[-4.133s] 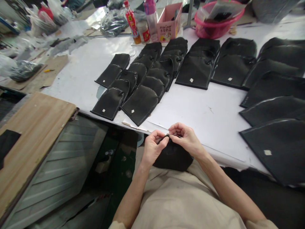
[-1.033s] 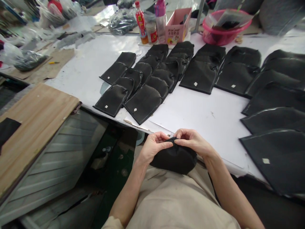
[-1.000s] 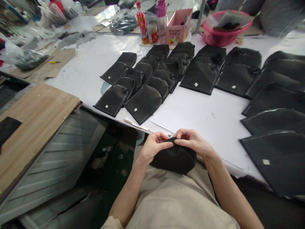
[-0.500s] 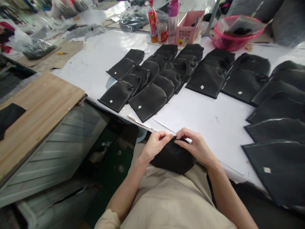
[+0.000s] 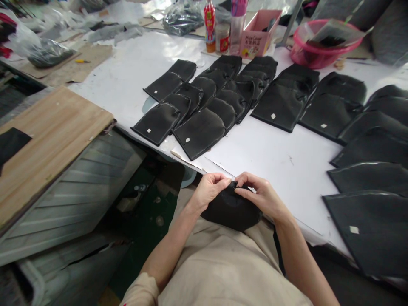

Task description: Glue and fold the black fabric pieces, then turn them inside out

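Observation:
A black piece [image 5: 234, 210] lies over my lap at the table's front edge. Both hands pinch at its top edge, their fingertips almost touching. My left hand [image 5: 210, 191] has thumb and forefinger pressed together at that edge. My right hand [image 5: 263, 195] grips the same edge just to the right, thumb below and forefinger above. Anything small between the fingertips is too tiny to make out. Beyond the hands, overlapping black pieces [image 5: 200, 129] with small white stickers lie in rows on the white table [image 5: 280, 157].
At the back stand a red-labelled bottle [image 5: 209, 25], a glass jar [image 5: 222, 38], a pink box [image 5: 259, 34] and a pink basin [image 5: 318, 59]. More black pieces [image 5: 372, 221] cover the right side. A wooden board [image 5: 60, 123] lies at the left.
The view has shifted slightly. Both hands stay at the black piece's top edge, with their fingertips in nearly the same place.

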Motion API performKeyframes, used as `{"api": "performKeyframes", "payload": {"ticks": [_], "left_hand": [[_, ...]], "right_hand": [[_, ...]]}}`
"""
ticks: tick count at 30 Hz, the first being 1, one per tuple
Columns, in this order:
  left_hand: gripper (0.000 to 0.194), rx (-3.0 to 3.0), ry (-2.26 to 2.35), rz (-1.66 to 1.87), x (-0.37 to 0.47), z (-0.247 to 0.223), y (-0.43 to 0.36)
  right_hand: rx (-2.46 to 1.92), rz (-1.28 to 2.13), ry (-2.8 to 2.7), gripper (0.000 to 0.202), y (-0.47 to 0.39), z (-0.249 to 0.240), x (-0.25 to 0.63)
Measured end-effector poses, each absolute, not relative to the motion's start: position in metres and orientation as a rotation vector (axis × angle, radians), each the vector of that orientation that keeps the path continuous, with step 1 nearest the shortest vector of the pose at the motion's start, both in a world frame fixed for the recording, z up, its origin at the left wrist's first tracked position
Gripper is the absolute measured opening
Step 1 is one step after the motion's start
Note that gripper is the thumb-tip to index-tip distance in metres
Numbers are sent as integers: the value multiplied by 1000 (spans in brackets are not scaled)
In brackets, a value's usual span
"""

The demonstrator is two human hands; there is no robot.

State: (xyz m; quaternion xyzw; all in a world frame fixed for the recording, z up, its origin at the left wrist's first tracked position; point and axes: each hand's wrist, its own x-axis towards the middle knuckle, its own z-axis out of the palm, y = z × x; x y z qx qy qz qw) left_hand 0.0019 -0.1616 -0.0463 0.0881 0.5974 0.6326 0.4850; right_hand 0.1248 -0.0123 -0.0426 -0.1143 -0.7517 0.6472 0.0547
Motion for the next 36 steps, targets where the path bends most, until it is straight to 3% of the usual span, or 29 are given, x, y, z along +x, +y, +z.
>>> {"api": "performKeyframes", "payload": {"ticks": [10,22,30,36], "left_hand": [[44,239,1364,1577,2,-47,-165],[69,357,1450,1603,0,-50,-174],[35,386,1418,1567,2,-49,-175],[31,367,1395,1589,2,-53,-175]], "right_hand": [[-542,2048,-2201,16,-13,-42,120],[-583,2261,-2064,24,-11,-46,121],[-628,2342,-1958,29,-12,-41,121],[-641,2356,-1929,30,-11,-41,123]]}}
